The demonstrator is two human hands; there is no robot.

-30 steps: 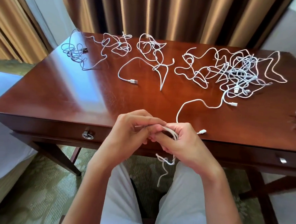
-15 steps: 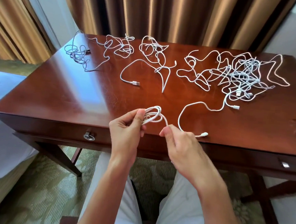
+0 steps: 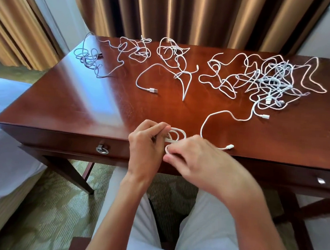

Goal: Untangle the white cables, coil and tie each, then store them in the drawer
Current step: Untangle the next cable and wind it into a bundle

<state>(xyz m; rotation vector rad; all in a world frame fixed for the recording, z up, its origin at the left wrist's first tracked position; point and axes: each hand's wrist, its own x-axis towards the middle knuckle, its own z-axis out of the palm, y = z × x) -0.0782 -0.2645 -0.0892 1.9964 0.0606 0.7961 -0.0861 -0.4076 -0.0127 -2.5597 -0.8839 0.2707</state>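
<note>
At near desk edge (image 3: 66, 129) I've got left hand (image 3: 146, 145) + right hand (image 3: 195, 158) both pinching the coil (image 3: 174, 136); loose tail (image 3: 215, 116) could snag the far-right tangle (image 3: 270, 79), popping loops.

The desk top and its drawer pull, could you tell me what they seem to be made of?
Desk top: probably wood or veneer under glossy varnish; reddish-brown with faint grain, and it mirrors the window light. Drawer pull: seemingly polished metal; silvery with bright glints, though small in view.

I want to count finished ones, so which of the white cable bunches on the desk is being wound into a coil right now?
The small coil at the desk's near edge, held by the left hand and right hand; the others lie loose, untouched.
</note>
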